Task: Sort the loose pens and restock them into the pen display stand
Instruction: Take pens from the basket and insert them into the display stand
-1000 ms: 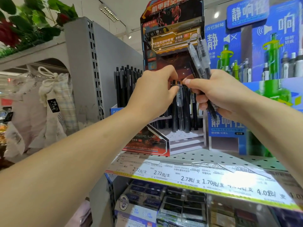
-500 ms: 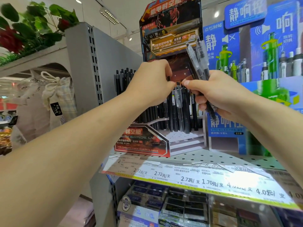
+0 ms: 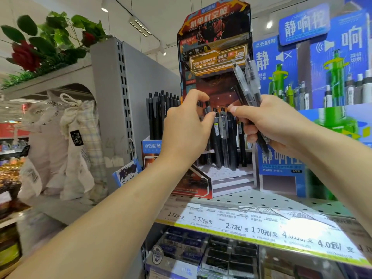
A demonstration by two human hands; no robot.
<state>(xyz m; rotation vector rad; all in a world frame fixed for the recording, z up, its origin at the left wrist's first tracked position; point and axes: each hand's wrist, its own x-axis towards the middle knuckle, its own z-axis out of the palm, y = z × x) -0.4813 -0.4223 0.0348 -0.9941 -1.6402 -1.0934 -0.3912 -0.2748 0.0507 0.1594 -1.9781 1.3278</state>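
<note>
The pen display stand (image 3: 231, 179), red and orange with white stepped tiers, stands on the perforated shelf. Several black and clear pens (image 3: 224, 141) stand upright in its upper tier. My left hand (image 3: 186, 127) is at their tops, with thumb and curled index finger pinching one dark-capped pen (image 3: 207, 104). My right hand (image 3: 275, 125) is just right of it and grips a bundle of loose clear and black pens (image 3: 246, 81) that fans upward in front of the stand's header card. The lower ends of the bundle stick out below my fist.
A blue box of black pens (image 3: 159, 115) sits left of the stand. A blue display (image 3: 322, 81) with green and white pens is to the right. Price labels (image 3: 241, 228) line the shelf edge, with boxed stock below. A grey shelf upright (image 3: 112, 93) and cloth bags (image 3: 64, 141) are at the left.
My left hand's index finger has lifted a little, so the top of the pinched pen shows. The right hand still holds its bundle in about the same place.
</note>
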